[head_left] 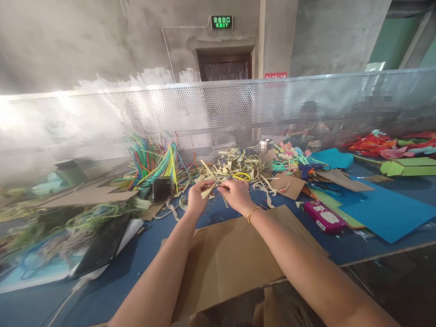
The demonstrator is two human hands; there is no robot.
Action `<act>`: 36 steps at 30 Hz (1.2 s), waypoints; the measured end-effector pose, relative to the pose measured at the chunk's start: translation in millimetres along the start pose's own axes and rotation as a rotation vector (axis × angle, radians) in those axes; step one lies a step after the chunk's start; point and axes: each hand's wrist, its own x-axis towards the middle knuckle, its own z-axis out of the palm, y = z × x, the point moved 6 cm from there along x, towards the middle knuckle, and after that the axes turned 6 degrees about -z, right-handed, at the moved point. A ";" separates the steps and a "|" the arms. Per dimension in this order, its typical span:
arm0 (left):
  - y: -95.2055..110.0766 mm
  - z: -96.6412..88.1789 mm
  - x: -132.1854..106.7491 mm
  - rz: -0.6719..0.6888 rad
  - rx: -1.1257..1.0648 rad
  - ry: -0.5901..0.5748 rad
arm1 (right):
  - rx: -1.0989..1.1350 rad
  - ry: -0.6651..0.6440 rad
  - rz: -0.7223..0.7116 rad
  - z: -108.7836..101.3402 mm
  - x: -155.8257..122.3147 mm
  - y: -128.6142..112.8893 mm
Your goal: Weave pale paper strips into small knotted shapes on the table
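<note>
Both my hands reach out over a blue table (143, 254) to the near edge of a heap of pale cream paper strips (231, 168). My left hand (197, 197) is closed, pinching a pale strip (208, 190) that sticks out toward the right. My right hand (236, 194), with a gold bracelet on its wrist, is closed in a pinch on the strips just beside the left hand. A brown cardboard sheet (225, 259) lies under my forearms.
A perforated metal screen (218, 113) runs along the table's far side. Coloured straws (153, 161) lie left of the heap, a steel-capped jar (266, 156) right of it. Blue paper sheets (384, 211), a pink box (323, 217), cardboard pieces and coloured paper shapes fill the right.
</note>
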 end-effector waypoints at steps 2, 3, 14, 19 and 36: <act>3.4 2.5 -1.8 -0.005 -0.008 -0.012 | 0.018 -0.007 0.015 1.1 0.2 1.1; 5.0 3.5 -2.4 0.000 -0.008 -0.018 | 0.020 -0.005 0.012 1.0 0.2 1.0; 1.1 0.0 1.6 0.037 0.061 0.038 | 0.062 0.000 0.013 7.4 -0.2 3.9; 0.4 3.9 2.6 0.070 0.049 0.004 | 0.017 0.020 -0.013 1.3 -0.5 1.4; -6.1 -6.6 10.2 0.069 0.107 0.098 | 0.061 0.110 -0.218 -10.5 1.1 -8.6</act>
